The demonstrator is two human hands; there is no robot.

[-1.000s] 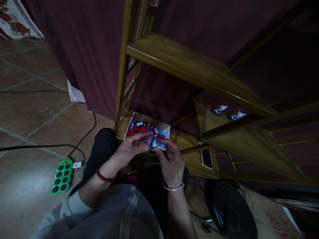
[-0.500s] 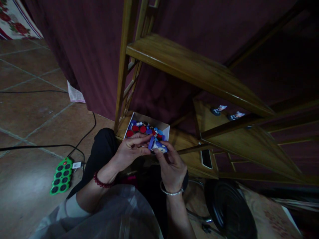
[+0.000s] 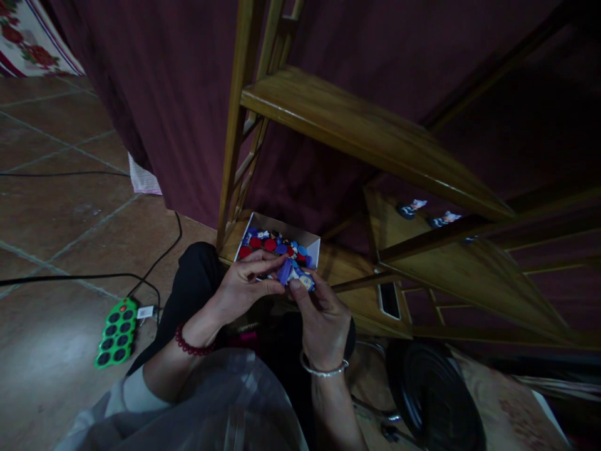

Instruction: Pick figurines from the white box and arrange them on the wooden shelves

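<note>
Between my two hands is a small blue, white and purple figurine (image 3: 303, 277), lying on its side. My left hand (image 3: 248, 280), closed, pinches the flat purple base at its left end. The blue and white body is gripped by the thumb and fingers of my right hand (image 3: 323, 316). Just beyond my hands, a white open box (image 3: 307, 239) rests on the low shelf board, filled with several small figurines (image 3: 270, 244) with red, blue and purple bases. My left fingers hide part of the box's near side.
A wooden shelf unit (image 3: 328, 122) rises in front and to the right. Two figurines (image 3: 445, 218) stand on its right board, and a phone (image 3: 389, 299) lies on the low board. A green power strip (image 3: 115, 332) with black cables is on the floor. A black round stool (image 3: 434, 394) stands at right.
The figurine has turned slightly in my fingers, so its purple base and body show at a different angle. Both hands stay almost in place.
</note>
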